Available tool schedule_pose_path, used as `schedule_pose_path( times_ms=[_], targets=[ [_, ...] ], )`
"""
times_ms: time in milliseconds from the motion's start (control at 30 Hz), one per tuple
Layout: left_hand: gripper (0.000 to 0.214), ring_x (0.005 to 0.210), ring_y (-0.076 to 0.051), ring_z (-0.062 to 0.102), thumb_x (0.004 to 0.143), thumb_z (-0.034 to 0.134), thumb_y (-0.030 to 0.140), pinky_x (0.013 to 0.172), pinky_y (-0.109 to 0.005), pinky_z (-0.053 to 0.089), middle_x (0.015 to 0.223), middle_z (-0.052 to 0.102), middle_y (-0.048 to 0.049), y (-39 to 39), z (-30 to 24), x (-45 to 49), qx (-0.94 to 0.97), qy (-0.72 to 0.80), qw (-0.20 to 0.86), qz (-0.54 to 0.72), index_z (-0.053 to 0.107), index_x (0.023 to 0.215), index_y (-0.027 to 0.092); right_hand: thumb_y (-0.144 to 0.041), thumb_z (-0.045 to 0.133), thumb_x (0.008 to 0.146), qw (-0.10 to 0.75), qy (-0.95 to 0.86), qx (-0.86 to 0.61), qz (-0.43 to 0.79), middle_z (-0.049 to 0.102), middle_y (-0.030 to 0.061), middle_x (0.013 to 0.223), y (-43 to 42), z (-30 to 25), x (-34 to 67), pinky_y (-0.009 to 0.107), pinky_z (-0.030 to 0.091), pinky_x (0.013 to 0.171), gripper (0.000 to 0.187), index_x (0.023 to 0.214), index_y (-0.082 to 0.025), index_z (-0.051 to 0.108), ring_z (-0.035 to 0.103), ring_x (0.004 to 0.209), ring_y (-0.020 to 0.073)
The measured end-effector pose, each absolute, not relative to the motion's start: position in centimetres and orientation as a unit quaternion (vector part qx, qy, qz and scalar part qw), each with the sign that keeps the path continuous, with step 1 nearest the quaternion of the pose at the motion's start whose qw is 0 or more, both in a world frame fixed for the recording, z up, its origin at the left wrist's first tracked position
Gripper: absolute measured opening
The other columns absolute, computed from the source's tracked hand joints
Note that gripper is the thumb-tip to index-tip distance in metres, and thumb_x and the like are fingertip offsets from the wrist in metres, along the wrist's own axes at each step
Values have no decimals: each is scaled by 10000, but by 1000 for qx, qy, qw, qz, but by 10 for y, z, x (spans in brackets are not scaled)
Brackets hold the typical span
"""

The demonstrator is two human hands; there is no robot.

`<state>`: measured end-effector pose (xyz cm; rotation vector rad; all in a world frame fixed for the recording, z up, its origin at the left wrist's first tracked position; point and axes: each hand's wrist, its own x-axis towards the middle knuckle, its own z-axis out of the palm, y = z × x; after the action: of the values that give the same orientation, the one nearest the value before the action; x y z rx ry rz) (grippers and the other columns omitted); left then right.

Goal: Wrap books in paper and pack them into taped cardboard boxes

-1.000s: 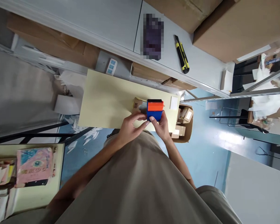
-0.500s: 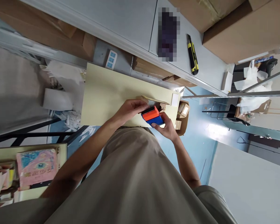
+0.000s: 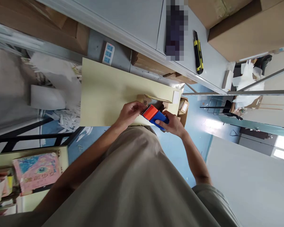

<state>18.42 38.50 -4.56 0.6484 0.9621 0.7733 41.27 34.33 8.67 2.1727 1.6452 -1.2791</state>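
My right hand (image 3: 174,124) is wrapped round a blue-and-orange tape dispenser (image 3: 161,119), held above the front edge of the pale yellow table (image 3: 104,94). The dispenser's toothed edge points left. There my left hand (image 3: 132,112) is closed, thumb and fingertips pinched close to the teeth; what they hold, if anything, is too small to make out. Just behind both hands an open cardboard box (image 3: 142,99) stands on the table, partly hidden by the hands and the dispenser.
A yellow-and-black utility knife (image 3: 198,55) lies on the grey shelf (image 3: 123,22) beside a pixelated dark item. Large cartons (image 3: 243,34) stand at upper right. A power strip (image 3: 108,54) is behind the table. A pink book (image 3: 39,171) lies at lower left.
The tape dispenser has been turned, so its toothed edge now shows and more of the blue body faces me. My right hand has shifted slightly right; my left hand stays beside the toothed end.
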Motion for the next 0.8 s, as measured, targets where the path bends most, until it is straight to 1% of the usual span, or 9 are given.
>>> schedule_pose_path(
  times_ms=[133,200,267,333,400,467,600,700,800],
  targets=[
    [439,623,-130,562,745,973,609,594,-275,453,715,717,-11,362,-61,199,243,488,749,376,798,826,215,-815,727,1031,147,560,712,-398,842,76,947,357,99,408,325,535,738,610,1171,-221,754,803,846,261],
    [430,604,-123,534,762,972,605,568,-271,416,720,715,-10,355,-69,202,231,499,744,379,804,842,218,-774,726,1055,191,568,704,-380,854,83,989,364,108,405,320,511,727,565,1194,-228,763,807,864,261],
    [429,596,-118,521,778,971,606,548,-273,393,766,733,-18,356,-82,200,221,507,735,391,801,862,221,-757,738,1056,240,574,694,-361,857,86,998,372,120,403,322,488,718,545,1192,-230,767,803,871,264],
    [438,574,-108,500,796,965,615,532,-275,369,787,729,-18,361,-101,194,208,528,710,416,788,876,223,-767,742,1048,286,574,687,-342,849,86,968,380,135,404,326,465,706,549,1134,-226,769,788,855,263],
    [442,553,-99,479,807,969,611,527,-274,360,761,700,-8,367,-125,190,200,551,681,439,768,867,222,-783,726,1048,322,571,682,-325,836,85,934,388,149,406,329,442,691,564,1053,-220,757,766,826,253],
    [429,564,-98,488,812,980,579,540,-273,379,775,707,-14,371,-148,192,202,545,683,442,748,849,220,-790,711,1052,341,570,682,-307,827,85,924,396,157,407,332,424,681,575,1005,-218,744,746,812,245],
    [393,593,-117,530,896,934,557,564,-280,421,811,724,-23,370,-179,215,212,541,695,423,724,876,224,-821,719,1028,347,588,682,-263,805,88,917,410,156,399,337,403,685,606,948,-221,738,720,811,242],
    [336,648,-137,579,947,891,510,623,-288,475,824,731,-20,370,-193,234,240,564,670,418,717,901,227,-827,703,1036,344,611,673,-235,796,99,918,418,148,386,339,409,705,620,908,-222,746,723,838,251],
    [266,684,-150,605,978,846,442,687,-299,500,832,737,-19,372,-204,246,261,591,638,419,710,904,225,-805,694,1056,355,622,662,-219,794,110,895,425,141,372,345,439,734,607,930,-217,776,742,869,277]
  ],
)
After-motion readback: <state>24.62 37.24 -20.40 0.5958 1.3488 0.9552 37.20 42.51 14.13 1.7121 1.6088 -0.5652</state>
